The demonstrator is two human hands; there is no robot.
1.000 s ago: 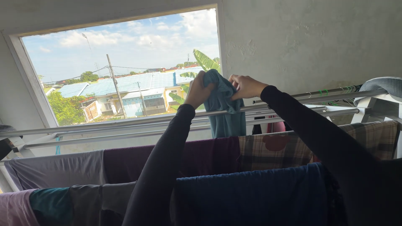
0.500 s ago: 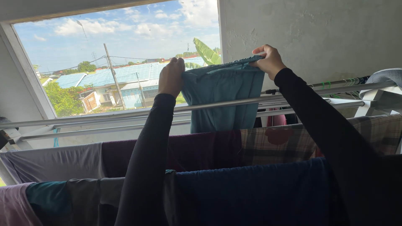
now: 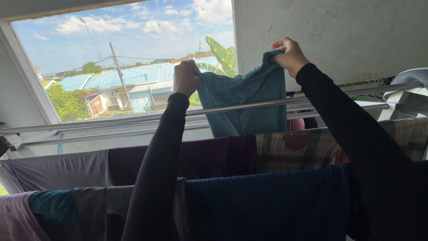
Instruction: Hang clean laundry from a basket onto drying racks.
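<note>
Head view: two hands spread a teal cloth (image 3: 243,105) above the top rail (image 3: 133,118) of a drying rack, by an open window (image 3: 111,62).

Left hand (image 3: 186,78) pinches one upper corner, right hand (image 3: 290,56) grips the other, slightly higher; both are closed on the fabric, which hangs behind the rail. Below hang a maroon garment (image 3: 214,156), a plaid cloth (image 3: 290,151) and a navy cloth (image 3: 267,201).
</note>
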